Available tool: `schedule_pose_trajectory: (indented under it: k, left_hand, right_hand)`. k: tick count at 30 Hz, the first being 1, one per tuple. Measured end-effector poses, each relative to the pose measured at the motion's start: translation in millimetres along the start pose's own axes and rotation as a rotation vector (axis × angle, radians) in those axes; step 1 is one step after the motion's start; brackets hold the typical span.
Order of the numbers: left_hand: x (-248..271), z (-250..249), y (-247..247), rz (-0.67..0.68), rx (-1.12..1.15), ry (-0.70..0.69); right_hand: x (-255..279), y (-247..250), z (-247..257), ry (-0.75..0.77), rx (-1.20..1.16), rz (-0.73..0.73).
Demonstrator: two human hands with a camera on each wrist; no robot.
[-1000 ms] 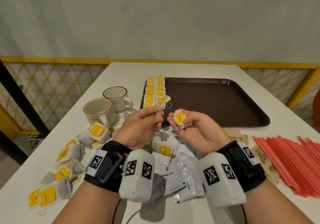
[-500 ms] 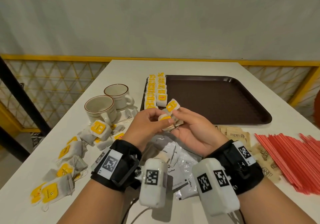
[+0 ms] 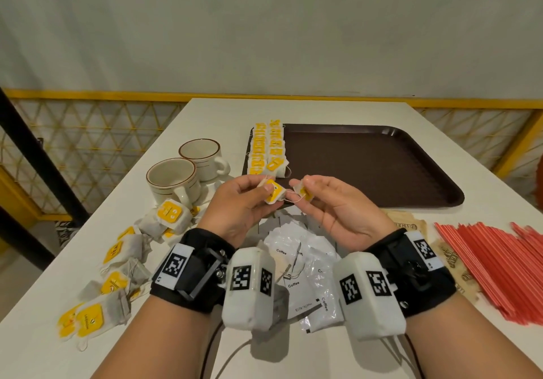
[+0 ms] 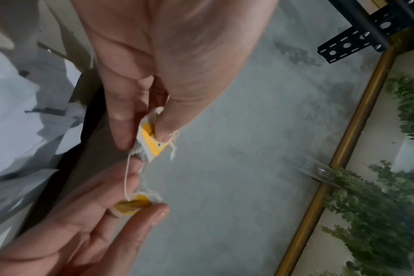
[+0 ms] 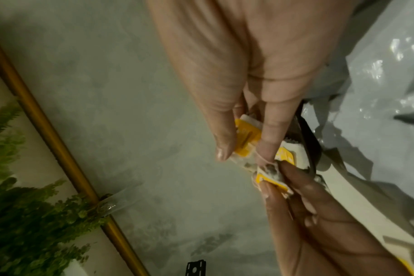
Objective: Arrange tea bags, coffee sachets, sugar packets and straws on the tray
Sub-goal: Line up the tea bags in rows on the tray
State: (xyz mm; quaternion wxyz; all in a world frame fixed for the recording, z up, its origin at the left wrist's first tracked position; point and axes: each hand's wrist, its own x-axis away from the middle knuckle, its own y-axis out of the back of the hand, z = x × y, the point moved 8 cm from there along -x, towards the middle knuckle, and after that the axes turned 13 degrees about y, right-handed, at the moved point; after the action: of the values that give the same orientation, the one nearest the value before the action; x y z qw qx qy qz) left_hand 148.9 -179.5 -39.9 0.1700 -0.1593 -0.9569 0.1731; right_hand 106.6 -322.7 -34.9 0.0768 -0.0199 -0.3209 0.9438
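Note:
Both hands are raised above the table in front of the brown tray [image 3: 382, 173]. My left hand [image 3: 258, 190] pinches a white tea bag with a yellow tag [image 3: 274, 192] [image 4: 150, 143]. My right hand [image 3: 305, 190] pinches a second tea bag [image 3: 304, 192] [image 5: 246, 138]. A thin string [image 3: 291, 201] runs between the two bags. Two rows of tea bags [image 3: 267, 149] lie along the tray's left edge. Loose tea bags [image 3: 123, 261] are scattered on the table at the left. White coffee sachets [image 3: 299, 264] lie under my wrists, brown sugar packets [image 3: 408, 226] and red straws [image 3: 499, 261] at the right.
Two cream cups [image 3: 188, 176] stand left of the tray. The white table [image 3: 205, 120] ends at a yellow railing with mesh [image 3: 88, 143]. Most of the tray's floor is bare.
The hands came together half a second ago, both touching the bags. They have since parted a little, each holding one tea bag, with the string stretched between them.

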Motion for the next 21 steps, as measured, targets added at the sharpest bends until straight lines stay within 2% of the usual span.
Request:
schedule_pose_trajectory:
  k: [7,12,17,21]
  left_hand:
    - [1,-3,4,-0.038,0.056,-0.006]
    - [2,0,9,-0.107,-0.048,0.047]
    - [2,0,9,-0.115,-0.024,0.044]
    - [3,-4,8,-0.111,0.006,-0.013]
  right_hand:
    - [-4,6,7,0.068,0.129,0.001]
    - [-2,9,7,0.013,0.243,0.008]
    - [-3,8,10,0.034,0.228,0.010]
    - [-3,5,14,0.090,0.233,0.037]
